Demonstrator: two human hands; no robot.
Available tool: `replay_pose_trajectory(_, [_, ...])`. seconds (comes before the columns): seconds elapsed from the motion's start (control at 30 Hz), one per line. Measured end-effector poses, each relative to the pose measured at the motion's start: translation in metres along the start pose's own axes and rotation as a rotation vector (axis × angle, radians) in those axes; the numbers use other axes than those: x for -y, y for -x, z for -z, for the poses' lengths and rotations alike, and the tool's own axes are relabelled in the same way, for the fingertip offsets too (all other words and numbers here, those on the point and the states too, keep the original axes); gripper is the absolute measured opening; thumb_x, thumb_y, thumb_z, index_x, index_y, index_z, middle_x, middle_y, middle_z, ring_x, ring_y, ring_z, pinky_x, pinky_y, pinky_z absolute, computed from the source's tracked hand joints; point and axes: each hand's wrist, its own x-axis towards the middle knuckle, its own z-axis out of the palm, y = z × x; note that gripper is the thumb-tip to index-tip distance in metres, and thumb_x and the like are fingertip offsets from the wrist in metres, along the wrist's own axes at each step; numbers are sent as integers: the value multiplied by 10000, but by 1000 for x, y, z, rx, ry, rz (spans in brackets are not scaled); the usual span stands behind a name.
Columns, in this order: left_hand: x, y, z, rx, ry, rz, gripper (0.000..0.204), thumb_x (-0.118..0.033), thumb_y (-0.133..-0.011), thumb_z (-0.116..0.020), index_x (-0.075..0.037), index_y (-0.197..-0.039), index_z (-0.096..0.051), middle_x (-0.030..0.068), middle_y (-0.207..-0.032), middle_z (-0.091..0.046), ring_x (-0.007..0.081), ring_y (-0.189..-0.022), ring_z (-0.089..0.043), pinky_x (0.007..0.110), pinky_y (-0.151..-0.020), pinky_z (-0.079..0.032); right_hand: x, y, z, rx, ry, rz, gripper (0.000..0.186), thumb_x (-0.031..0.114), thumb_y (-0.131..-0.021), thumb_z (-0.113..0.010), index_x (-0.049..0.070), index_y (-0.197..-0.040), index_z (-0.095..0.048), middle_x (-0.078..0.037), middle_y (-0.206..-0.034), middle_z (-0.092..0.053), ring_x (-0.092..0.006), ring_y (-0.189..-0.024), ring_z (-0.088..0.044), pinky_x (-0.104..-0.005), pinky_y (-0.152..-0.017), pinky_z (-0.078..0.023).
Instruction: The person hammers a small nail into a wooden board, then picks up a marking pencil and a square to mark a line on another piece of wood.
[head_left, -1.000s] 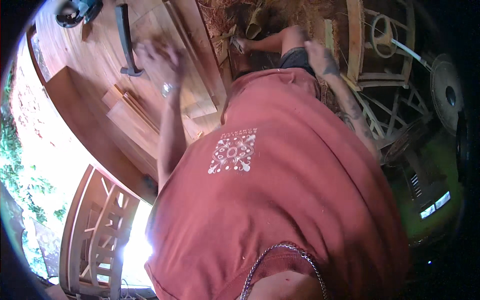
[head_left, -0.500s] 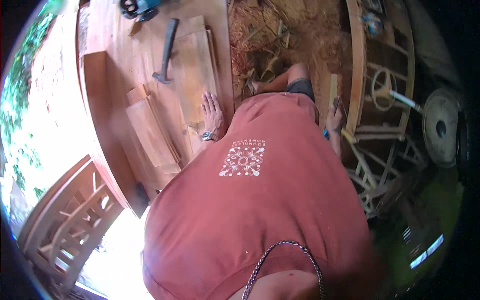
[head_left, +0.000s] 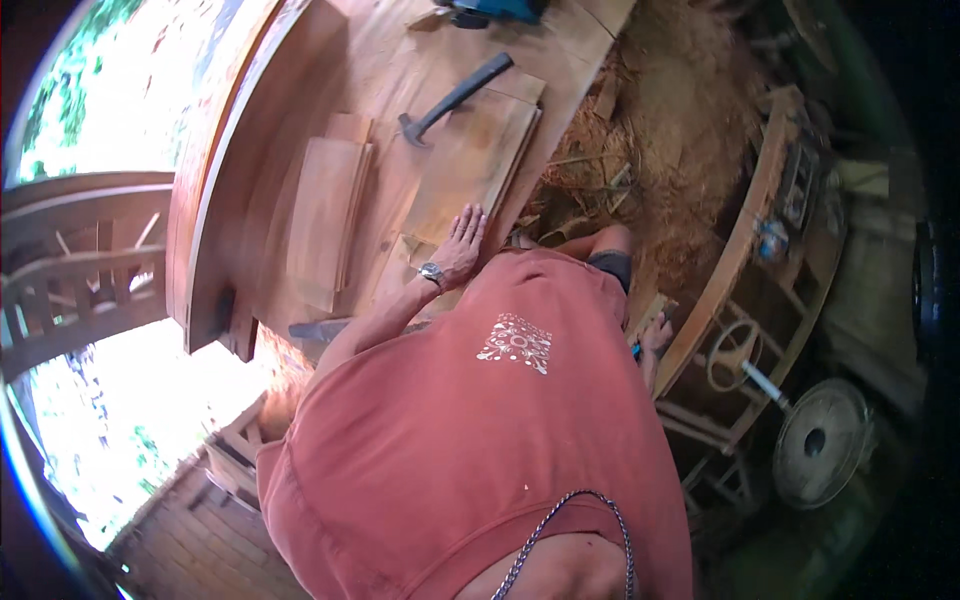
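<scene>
My left hand (head_left: 458,248), with a metal watch at the wrist, lies flat with its fingers stretched on the near end of some stacked wooden boards (head_left: 470,150). A hammer (head_left: 455,100) with a dark handle rests beyond that stack, its head toward the left. Left of it lies a second pile of short boards (head_left: 325,215). My right hand (head_left: 655,338) hangs low by my right side, fingers curled, beside a pale wooden strip (head_left: 650,312). What it grips is too small and dark to make out.
A blue power tool (head_left: 495,10) sits at the table's far end. A raised wooden side panel (head_left: 225,170) borders the table on the left. Shavings cover the ground (head_left: 690,130). To the right stand a wooden frame (head_left: 725,270) and a round fan (head_left: 815,440). A wooden chair (head_left: 85,250) is at left.
The whole view has turned, so the table now slants to the right. My left hand stays flat on the boards, and my right hand stays low at my side.
</scene>
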Motion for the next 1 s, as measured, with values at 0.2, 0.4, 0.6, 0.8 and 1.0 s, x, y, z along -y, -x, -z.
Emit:
replay_pose_trajectory(0.2, [3, -18, 17, -192, 32, 61, 646, -106, -861, -519, -15, -1475, -342, 213, -1535, -346, 327, -1433, -333, 466, -1179, -280, -26, -32, 28, -145, -20, 52, 322, 367, -1013, -505, 48, -1002, -546, -53, -610, -499, -152, -404, -452, -311, -355, -390])
replay_pose_trajectory(0.4, [95, -40, 48, -494, 231, 689, 587, -164, -852, -602, -21, -1400, -448, 198, -1403, -511, 377, -1310, -454, 489, -1083, -367, -55, -32, 84, -65, 258, -272, 794, 570, -971, -479, -118, -1364, -443, -312, -1310, -552, -443, -1196, -538, -483, -1008, -424])
replay_pose_trajectory(0.6, [192, 60, 40, -254, 14, 1237, 899, -367, -841, -734, -88, -1536, -237, 247, -1580, -214, 415, -1465, -204, 625, -1109, -323, -33, 28, 50, -98, 321, -305, 826, 622, -957, -473, -110, -1339, -480, -285, -1281, -552, -393, -1150, -515, -457, -974, -399])
replay_pose_trajectory(0.8, [197, 78, 50, -25, -271, 1096, 1100, -411, -745, -833, -93, -1553, -158, 238, -1592, -195, 444, -1454, -222, 671, -1015, -408, -51, 58, 50, -146, 279, -396, 742, 571, -970, -495, -72, -1340, -479, -244, -1136, -601, -343, -926, -540, -438, -792, -420])
replay_pose_trajectory(1.0, [204, 72, 51, 60, -397, 954, 1092, -395, -734, -843, -11, -1525, -196, 324, -1497, -323, 504, -1341, -399, 586, -968, -487, -82, 67, 51, -166, 165, -516, 660, 520, -983, -517, -33, -1341, -478, -202, -992, -649, -293, -701, -564, -418, -610, -441])
